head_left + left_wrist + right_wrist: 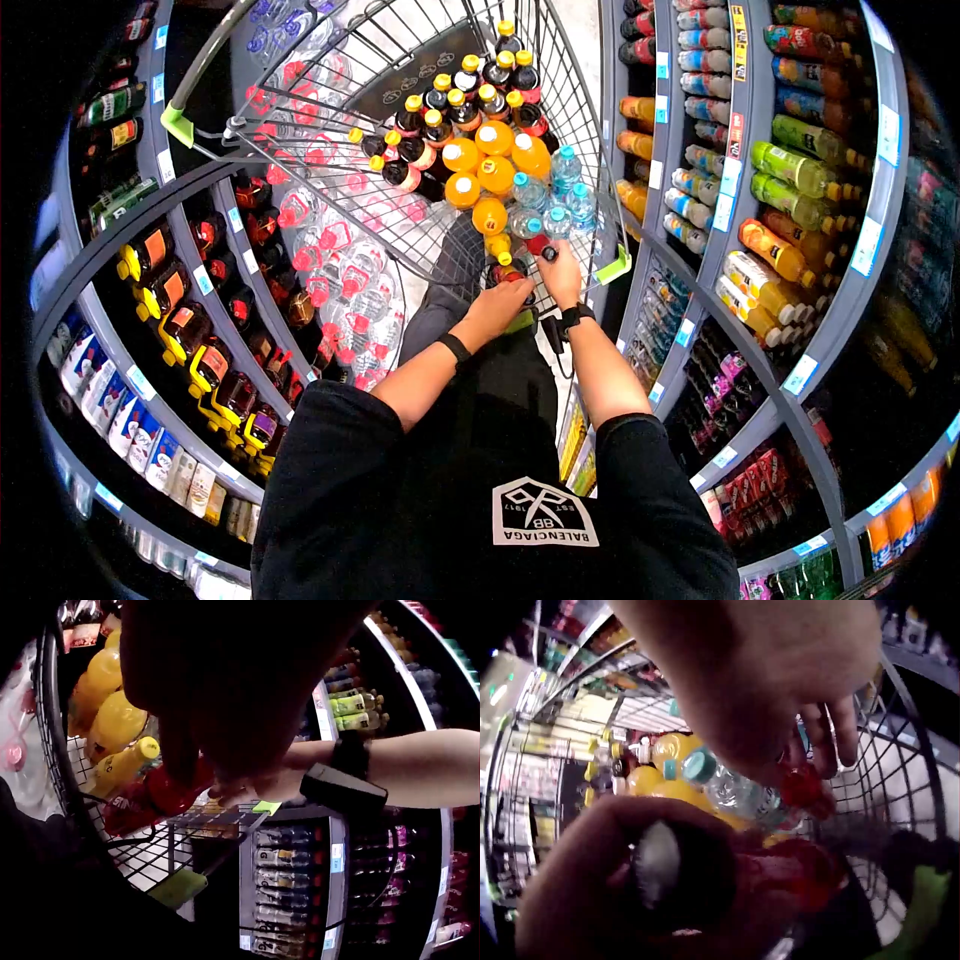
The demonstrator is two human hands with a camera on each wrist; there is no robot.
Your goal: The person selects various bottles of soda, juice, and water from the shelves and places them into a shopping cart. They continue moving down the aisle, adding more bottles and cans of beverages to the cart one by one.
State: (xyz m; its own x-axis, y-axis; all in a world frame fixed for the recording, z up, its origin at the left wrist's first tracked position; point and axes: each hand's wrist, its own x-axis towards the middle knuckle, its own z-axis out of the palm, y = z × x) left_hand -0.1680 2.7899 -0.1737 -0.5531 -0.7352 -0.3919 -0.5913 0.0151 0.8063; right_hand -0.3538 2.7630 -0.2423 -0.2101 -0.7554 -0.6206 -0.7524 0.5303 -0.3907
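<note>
Beside the near end of a wire shopping cart [590, 60] both hands work close together. My left hand [497, 308] curls round a red bottle [795, 877]; its round end faces the right wrist camera. The fingers of my right hand [562, 276] bend round a second red bottle [804, 787], mostly hidden by the hand. Right by them are a yellow-capped yellow bottle [131, 761], orange drink bottles [494, 176] and clear water bottles [558, 220] with teal caps. Dark bottles [465, 110] with yellow, white and black caps stand farther in the cart.
Shelves of drinks [800, 165] line the right side. Large dark bottles with yellow handles [160, 290] fill the left shelves. Clear red-capped bottles [350, 290] are stacked left of the cart. Green end pieces [612, 265] mark its handle.
</note>
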